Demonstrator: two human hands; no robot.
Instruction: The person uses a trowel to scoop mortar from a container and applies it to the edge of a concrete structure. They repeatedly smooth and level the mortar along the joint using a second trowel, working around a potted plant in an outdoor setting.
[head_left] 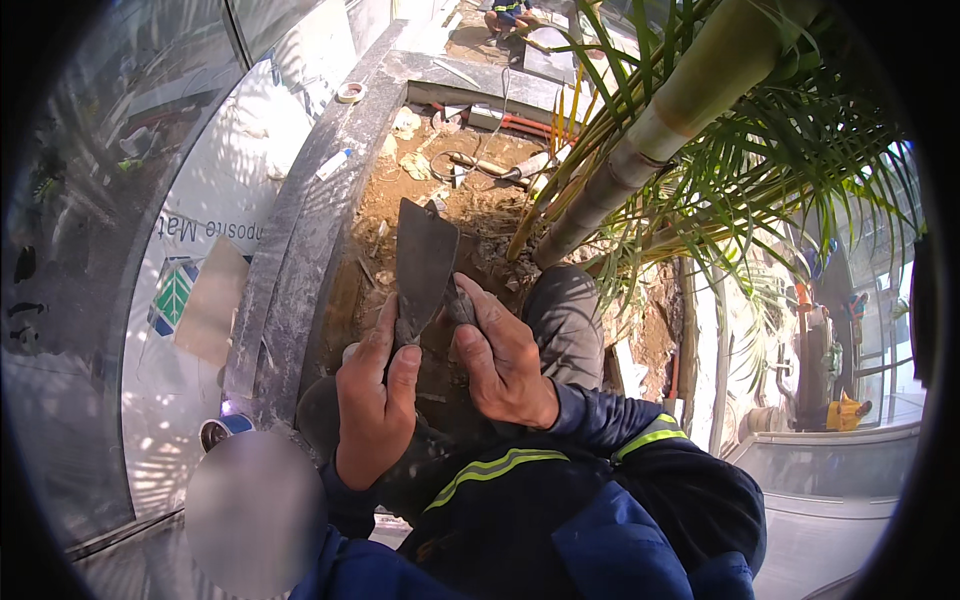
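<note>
The left hand (375,400) is gripping the handle of a flat trowel (424,262), fingers curled tight around it and thumb lying up along the neck. The blade is pointing up and away, over the brown soil (420,205) of a planter. The right hand (500,365) is pinching something small and dark (458,305) against the blade's lower edge, thumb and fingertips pressed together; it may be a clump of mortar, though that is hard to tell. A palm trunk (640,150) is leaning just right of the hands. A grey stone rim (300,230) is bordering the soil on the left.
</note>
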